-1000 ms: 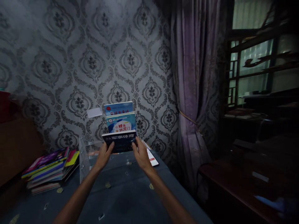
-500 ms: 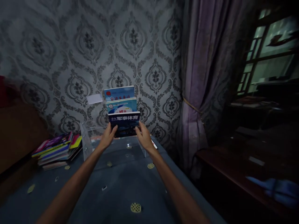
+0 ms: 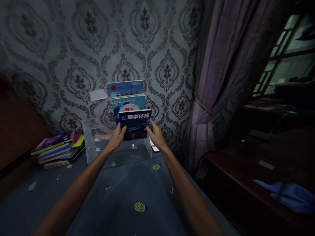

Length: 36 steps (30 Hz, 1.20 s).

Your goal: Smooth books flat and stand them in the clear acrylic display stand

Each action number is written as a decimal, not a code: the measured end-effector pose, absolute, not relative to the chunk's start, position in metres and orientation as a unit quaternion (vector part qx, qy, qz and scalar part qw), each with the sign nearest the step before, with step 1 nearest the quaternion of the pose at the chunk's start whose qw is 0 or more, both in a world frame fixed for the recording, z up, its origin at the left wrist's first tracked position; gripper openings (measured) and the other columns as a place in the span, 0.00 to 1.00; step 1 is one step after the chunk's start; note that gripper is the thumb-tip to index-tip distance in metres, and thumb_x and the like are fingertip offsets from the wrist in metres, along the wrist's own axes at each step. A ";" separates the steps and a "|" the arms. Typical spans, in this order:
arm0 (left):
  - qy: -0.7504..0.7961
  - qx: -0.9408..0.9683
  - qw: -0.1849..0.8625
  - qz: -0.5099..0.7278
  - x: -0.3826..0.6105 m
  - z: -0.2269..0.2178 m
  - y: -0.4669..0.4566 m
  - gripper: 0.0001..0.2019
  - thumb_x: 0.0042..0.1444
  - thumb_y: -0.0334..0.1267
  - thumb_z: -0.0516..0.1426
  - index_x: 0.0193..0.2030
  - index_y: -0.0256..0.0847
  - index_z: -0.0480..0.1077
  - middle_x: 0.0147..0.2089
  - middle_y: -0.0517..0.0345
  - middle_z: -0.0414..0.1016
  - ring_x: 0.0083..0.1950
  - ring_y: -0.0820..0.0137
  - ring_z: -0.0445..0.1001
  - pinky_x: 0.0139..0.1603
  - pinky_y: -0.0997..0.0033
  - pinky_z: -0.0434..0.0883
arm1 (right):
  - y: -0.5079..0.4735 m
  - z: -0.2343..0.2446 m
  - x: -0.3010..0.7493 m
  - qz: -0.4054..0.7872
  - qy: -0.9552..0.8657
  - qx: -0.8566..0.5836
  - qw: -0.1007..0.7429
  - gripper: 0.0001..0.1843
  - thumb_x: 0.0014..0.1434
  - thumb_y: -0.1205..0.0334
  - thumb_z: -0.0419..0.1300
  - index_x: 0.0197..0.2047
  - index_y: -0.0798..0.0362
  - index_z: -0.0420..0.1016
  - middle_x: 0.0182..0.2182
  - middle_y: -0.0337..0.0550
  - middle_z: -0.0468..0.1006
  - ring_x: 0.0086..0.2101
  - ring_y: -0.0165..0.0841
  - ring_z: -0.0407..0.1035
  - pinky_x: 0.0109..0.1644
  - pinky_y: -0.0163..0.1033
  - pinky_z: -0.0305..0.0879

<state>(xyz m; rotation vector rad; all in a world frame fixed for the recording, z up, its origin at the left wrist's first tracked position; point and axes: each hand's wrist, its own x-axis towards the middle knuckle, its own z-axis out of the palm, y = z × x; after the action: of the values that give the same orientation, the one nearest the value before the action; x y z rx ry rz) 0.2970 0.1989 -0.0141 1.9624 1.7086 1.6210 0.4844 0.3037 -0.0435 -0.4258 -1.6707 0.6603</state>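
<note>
Both my hands hold a dark blue book (image 3: pixel 135 124) with white characters upright, over a clear acrylic rack (image 3: pixel 91 147) on a blue patterned cloth. My left hand (image 3: pixel 118 137) grips its left edge, and my right hand (image 3: pixel 154 133) grips its right edge. Behind it stand two light blue books (image 3: pixel 126 89) in the rack, stepped higher toward the wall. The dark book's lower edge is hidden by my fingers.
A stack of colourful books (image 3: pixel 57 149) lies left of the rack. A phone (image 3: pixel 155 149) lies behind my right wrist. A purple curtain (image 3: pixel 216 82) hangs at the right, beside dark wooden furniture with a blue cloth (image 3: pixel 287 195).
The dark book has moved up and slightly right in my hands, now covering more of the middle book. My head has drawn back and tilted, showing more cloth.
</note>
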 end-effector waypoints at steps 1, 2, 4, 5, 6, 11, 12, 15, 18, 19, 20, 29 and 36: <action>0.564 0.639 0.037 0.522 0.297 -0.016 0.200 0.18 0.66 0.53 0.49 0.47 0.39 0.64 0.32 0.58 0.69 0.25 0.70 0.70 0.26 0.72 0.70 | 0.305 -0.045 0.484 0.284 -0.728 -0.183 0.596 0.25 0.62 0.61 0.54 0.63 0.51 0.66 0.47 0.46 0.79 0.43 0.36 0.73 0.49 0.43 0.71; 0.581 0.636 0.025 0.507 0.297 -0.017 0.200 0.16 0.67 0.51 0.48 0.48 0.39 0.64 0.34 0.56 0.71 0.27 0.69 0.71 0.27 0.71 0.70 | 0.306 -0.047 0.484 0.283 -0.736 -0.183 0.588 0.26 0.62 0.62 0.54 0.63 0.51 0.66 0.47 0.46 0.79 0.43 0.36 0.73 0.50 0.44 0.71; 0.632 0.628 -0.023 0.455 0.297 -0.019 0.199 0.14 0.69 0.46 0.46 0.47 0.38 0.63 0.36 0.52 0.73 0.33 0.64 0.75 0.33 0.68 0.72 | 0.308 -0.051 0.484 0.269 -0.746 -0.195 0.578 0.26 0.61 0.64 0.54 0.63 0.52 0.67 0.48 0.47 0.77 0.43 0.37 0.72 0.52 0.45 0.70; 0.656 0.621 -0.050 0.426 0.298 -0.020 0.198 0.12 0.69 0.44 0.46 0.46 0.38 0.63 0.36 0.50 0.73 0.36 0.62 0.76 0.37 0.66 0.72 | 0.309 -0.053 0.484 0.257 -0.750 -0.204 0.574 0.26 0.60 0.64 0.54 0.62 0.52 0.68 0.47 0.48 0.77 0.43 0.37 0.72 0.52 0.46 0.69; 0.675 0.615 -0.074 0.402 0.298 -0.021 0.197 0.11 0.69 0.42 0.46 0.45 0.37 0.63 0.36 0.48 0.74 0.39 0.59 0.77 0.40 0.63 0.71 | 0.310 -0.055 0.485 0.246 -0.755 -0.211 0.571 0.26 0.60 0.64 0.54 0.62 0.52 0.68 0.47 0.49 0.76 0.43 0.38 0.71 0.52 0.46 0.69; 0.727 0.583 -0.121 0.342 0.300 -0.021 0.190 0.08 0.68 0.40 0.48 0.46 0.37 0.62 0.36 0.45 0.76 0.41 0.54 0.78 0.40 0.62 0.70 | 0.314 -0.063 0.485 0.221 -0.780 -0.226 0.540 0.24 0.63 0.60 0.53 0.61 0.53 0.70 0.42 0.48 0.74 0.43 0.39 0.72 0.52 0.48 0.69; 0.740 0.574 -0.130 0.325 0.301 -0.021 0.190 0.09 0.68 0.40 0.48 0.48 0.37 0.61 0.35 0.45 0.77 0.40 0.54 0.79 0.39 0.63 0.69 | 0.314 -0.064 0.484 0.219 -0.782 -0.227 0.537 0.24 0.63 0.60 0.52 0.61 0.52 0.70 0.42 0.48 0.75 0.44 0.40 0.72 0.52 0.48 0.69; 0.770 0.550 -0.150 0.288 0.303 -0.019 0.190 0.10 0.70 0.40 0.46 0.51 0.35 0.59 0.36 0.44 0.78 0.39 0.54 0.80 0.36 0.65 0.69 | 0.316 -0.067 0.482 0.220 -0.784 -0.222 0.536 0.24 0.63 0.60 0.52 0.61 0.51 0.70 0.44 0.49 0.75 0.46 0.40 0.72 0.53 0.48 0.69; 0.777 0.541 -0.152 0.285 0.305 -0.017 0.192 0.10 0.70 0.38 0.45 0.51 0.36 0.58 0.35 0.45 0.79 0.39 0.55 0.80 0.35 0.67 0.69 | 0.317 -0.069 0.482 0.224 -0.777 -0.225 0.544 0.24 0.63 0.60 0.52 0.61 0.51 0.70 0.46 0.51 0.75 0.47 0.41 0.72 0.53 0.49 0.70; 0.778 0.540 -0.152 0.283 0.305 -0.016 0.192 0.09 0.70 0.38 0.44 0.52 0.36 0.58 0.35 0.45 0.79 0.39 0.55 0.81 0.35 0.67 0.69 | 0.317 -0.069 0.482 0.224 -0.774 -0.228 0.547 0.24 0.63 0.60 0.52 0.60 0.52 0.70 0.46 0.51 0.76 0.47 0.42 0.72 0.53 0.50 0.70; 0.779 0.540 -0.153 0.279 0.306 -0.015 0.192 0.10 0.70 0.38 0.44 0.52 0.35 0.58 0.36 0.44 0.79 0.40 0.55 0.81 0.35 0.67 0.69 | 0.317 -0.069 0.482 0.223 -0.772 -0.231 0.549 0.24 0.62 0.60 0.52 0.60 0.53 0.71 0.46 0.52 0.76 0.47 0.42 0.72 0.53 0.50 0.70; 0.796 0.534 -0.145 0.244 0.308 -0.008 0.191 0.11 0.71 0.38 0.44 0.54 0.34 0.57 0.38 0.42 0.80 0.41 0.54 0.81 0.37 0.66 0.69 | 0.319 -0.069 0.484 0.224 -0.770 -0.223 0.554 0.23 0.62 0.60 0.53 0.59 0.51 0.72 0.47 0.51 0.78 0.47 0.41 0.73 0.52 0.49 0.70; 0.792 0.544 -0.162 0.225 0.306 -0.010 0.192 0.12 0.71 0.39 0.43 0.55 0.34 0.56 0.38 0.42 0.80 0.41 0.55 0.81 0.37 0.66 0.69 | 0.322 -0.072 0.484 0.226 -0.767 -0.232 0.554 0.23 0.61 0.60 0.53 0.57 0.52 0.73 0.46 0.51 0.79 0.46 0.42 0.73 0.53 0.51 0.70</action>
<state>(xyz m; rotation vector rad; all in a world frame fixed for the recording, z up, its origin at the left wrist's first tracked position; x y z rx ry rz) 0.3063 0.1919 -0.0097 1.9128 2.7831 0.7893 0.4835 0.3225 -0.0720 -0.5490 -1.8127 0.5335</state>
